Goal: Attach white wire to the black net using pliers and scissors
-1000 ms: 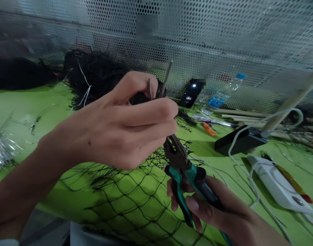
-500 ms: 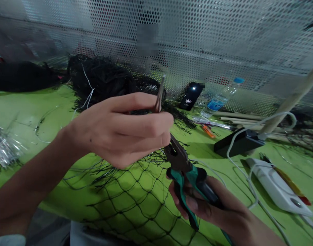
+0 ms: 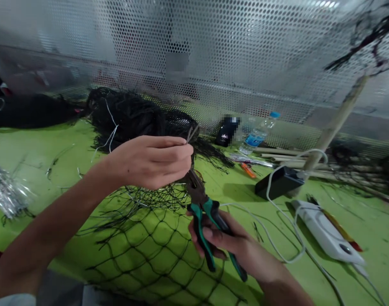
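Shifting pliers [image 3: 197, 191] leftward since earlier; gripping parted handles [image 3: 208, 258], right hand [image 3: 243, 245]; pinching wire [image 3: 193, 134], left hand [image 3: 153, 162], reaching from lower left.

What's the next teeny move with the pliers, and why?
Maybe slide the left grip back a little before squeezing the pliers. It pinches thin wire and covers the pliers' tips, while the handles stand apart in the right grip, so a squeeze could nip skin.

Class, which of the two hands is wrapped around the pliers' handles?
The right hand, lower in view: it grips the green-and-black pliers. The left hand, higher up, instead pinches thin grey strands.
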A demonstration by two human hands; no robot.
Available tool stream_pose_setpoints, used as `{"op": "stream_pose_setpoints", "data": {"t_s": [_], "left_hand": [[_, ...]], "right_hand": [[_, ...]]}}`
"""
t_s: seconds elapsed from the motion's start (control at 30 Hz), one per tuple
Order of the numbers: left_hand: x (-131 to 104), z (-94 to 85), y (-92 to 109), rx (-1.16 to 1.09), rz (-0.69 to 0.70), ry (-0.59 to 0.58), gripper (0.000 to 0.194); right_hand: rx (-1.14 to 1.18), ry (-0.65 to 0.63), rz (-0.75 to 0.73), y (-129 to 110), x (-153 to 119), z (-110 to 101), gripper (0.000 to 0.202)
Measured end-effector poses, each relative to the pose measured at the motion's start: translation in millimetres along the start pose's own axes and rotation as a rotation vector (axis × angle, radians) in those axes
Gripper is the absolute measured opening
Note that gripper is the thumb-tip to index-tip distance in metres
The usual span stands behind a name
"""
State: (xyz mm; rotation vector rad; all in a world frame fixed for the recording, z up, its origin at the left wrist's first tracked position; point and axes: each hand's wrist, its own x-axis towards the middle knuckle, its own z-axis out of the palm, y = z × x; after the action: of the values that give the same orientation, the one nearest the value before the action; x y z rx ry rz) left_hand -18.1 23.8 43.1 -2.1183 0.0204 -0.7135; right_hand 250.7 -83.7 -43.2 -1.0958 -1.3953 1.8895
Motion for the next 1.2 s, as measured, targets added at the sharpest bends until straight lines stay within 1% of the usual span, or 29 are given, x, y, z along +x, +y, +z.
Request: {"op": "stream_pose_setpoints", "data": {"t_s": [0.13, 0.27, 0.33, 0.6, 0.8, 0.93, 1.07, 1.2], "left_hand": [[-1, 5.6, 1, 0.005, -0.013, 0.018, 0.019], [-2, 6.8, 1, -0.008, -0.025, 0.022, 0.013], [-3, 6.9, 2, -0.015, -0.023, 0.018, 0.011], [-5, 0.9, 1, -0.022, -0.011, 0.005, 0.014], [-6, -0.1, 1, 0.005, -0.012, -0.007, 0.014], [-6, 0.2, 1, 0.013, -0.015, -0.026, 0.019], [-6, 0.1, 2, -0.006, -0.02, -0.024, 0.015], [-5, -1.3, 2, -0.001, -0.014, -0.035, 0.019]], "right_hand": [[0.091, -0.041, -0.054, 11, 12, 3, 0.044], [0.147, -0.105, -0.098, 20, 20, 1, 0.048], [0.151, -0.118, -0.109, 22, 22, -1, 0.05], [0.079, -0.079, -0.074, 15, 13, -1, 0.04], [0.045, -0.045, -0.081, 15, 14, 3, 0.046], [0.027, -0.033, -0.079, 14, 13, 4, 0.049], [0.024, -0.028, -0.033, 12, 12, 3, 0.047], [-0.004, -0.034, -0.042, 10, 12, 2, 0.046]]}}
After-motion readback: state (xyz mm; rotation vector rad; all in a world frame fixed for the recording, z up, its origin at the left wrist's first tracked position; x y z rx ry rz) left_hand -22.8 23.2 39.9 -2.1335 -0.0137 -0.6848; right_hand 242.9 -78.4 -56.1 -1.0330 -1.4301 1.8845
